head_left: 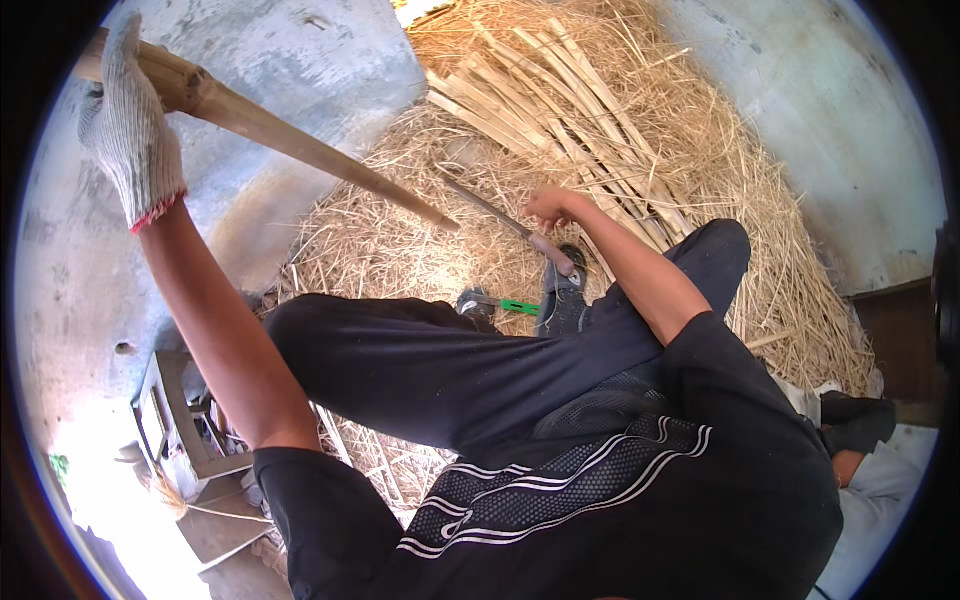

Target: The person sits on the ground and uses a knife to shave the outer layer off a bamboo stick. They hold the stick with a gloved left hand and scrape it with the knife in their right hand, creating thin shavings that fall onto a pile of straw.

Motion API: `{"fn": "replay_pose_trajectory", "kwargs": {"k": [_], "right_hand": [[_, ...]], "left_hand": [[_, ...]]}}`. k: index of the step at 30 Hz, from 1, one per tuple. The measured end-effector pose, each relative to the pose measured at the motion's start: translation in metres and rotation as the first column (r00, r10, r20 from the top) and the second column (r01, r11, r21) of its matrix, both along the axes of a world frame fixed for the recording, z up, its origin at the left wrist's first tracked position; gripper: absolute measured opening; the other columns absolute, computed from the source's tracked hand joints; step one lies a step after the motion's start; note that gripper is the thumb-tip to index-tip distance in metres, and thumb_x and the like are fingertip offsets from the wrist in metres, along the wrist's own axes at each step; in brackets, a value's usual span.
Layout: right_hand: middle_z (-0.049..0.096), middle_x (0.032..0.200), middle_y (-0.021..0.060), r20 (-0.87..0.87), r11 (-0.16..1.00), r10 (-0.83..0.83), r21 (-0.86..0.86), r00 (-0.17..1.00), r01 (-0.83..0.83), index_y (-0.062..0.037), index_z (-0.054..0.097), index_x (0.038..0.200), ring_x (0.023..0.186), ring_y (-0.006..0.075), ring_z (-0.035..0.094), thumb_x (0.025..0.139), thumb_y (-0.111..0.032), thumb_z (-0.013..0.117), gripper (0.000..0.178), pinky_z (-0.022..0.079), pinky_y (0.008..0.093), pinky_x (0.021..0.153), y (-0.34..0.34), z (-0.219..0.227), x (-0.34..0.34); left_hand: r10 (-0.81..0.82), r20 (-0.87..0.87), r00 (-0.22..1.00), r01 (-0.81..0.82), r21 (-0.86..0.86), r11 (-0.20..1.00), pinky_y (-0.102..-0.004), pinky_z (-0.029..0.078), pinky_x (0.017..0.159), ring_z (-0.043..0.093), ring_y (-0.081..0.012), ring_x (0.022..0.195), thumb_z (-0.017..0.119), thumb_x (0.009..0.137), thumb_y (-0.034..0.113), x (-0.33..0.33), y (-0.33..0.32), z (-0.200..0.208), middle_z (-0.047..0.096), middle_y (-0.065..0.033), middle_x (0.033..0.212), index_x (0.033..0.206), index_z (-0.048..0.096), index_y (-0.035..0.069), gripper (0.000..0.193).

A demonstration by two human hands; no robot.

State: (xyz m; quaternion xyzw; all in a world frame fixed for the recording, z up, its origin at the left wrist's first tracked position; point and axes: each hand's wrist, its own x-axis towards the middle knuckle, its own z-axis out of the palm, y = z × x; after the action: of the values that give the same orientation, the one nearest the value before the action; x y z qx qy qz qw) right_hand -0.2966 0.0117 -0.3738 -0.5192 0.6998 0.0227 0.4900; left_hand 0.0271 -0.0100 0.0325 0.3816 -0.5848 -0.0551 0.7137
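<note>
My left hand (135, 150), in a white knit glove with a red cuff, is closed around a bamboo pole (300, 150). The pole slants down to the right, its far end hanging over the straw. My bare right hand (550, 207) hovers above the long knife, its fingers loosely bent and nothing visible in them. That knife (500, 217) has a narrow dark blade and a wooden handle, which rests by my shoe (565, 295). Between my feet lies a tool with a green handle (518, 306); its other end is partly hidden by a shoe.
Split bamboo strips (590, 120) lie in a pile on the straw (720, 170) ahead. Worn pale walls (820, 120) rise at both sides. A wooden frame (185, 420) stands at the lower left. Another person's dark sleeve or clothing (858, 422) shows at the right edge.
</note>
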Motion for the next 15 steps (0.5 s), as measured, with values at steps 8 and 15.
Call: {"fn": "replay_pose_trajectory", "kwargs": {"k": [8, 15], "right_hand": [[0.07, 0.072, 0.0094, -0.213, 0.869, 0.484, 0.001, 0.849, -0.495, -0.0031, 0.071, 0.082, 0.066, 0.0198, 0.069, 0.071, -0.013, 0.066, 0.016, 0.054, 0.0345, 0.054, 0.02, -0.11, -0.002], [0.073, 0.088, 0.0109, -0.235, 0.607, 0.764, -0.051, 0.601, -0.793, -0.0097, 0.076, 0.087, 0.079, 0.0265, 0.07, 0.067, -0.027, 0.076, 0.026, 0.054, 0.0412, 0.068, 0.07, -0.172, 0.09]], "left_hand": [[-0.057, 0.292, 0.955, 0.045, 0.051, 0.998, -0.029, 0.046, 0.082, 0.058, -0.0147, 0.095, 0.063, 0.09, 0.031, -0.006, -0.027, -0.02, 0.061, -0.009, 0.108, 0.113, 0.068, 0.006, 0.034], [-0.14, -0.018, 0.99, 0.141, 0.024, 0.99, -0.0311, 0.05, 0.073, 0.062, -0.0179, 0.079, 0.073, 0.079, 0.029, -0.029, 0.0, -0.005, 0.062, -0.0094, 0.086, 0.1, 0.061, -0.001, 0.038]]}}
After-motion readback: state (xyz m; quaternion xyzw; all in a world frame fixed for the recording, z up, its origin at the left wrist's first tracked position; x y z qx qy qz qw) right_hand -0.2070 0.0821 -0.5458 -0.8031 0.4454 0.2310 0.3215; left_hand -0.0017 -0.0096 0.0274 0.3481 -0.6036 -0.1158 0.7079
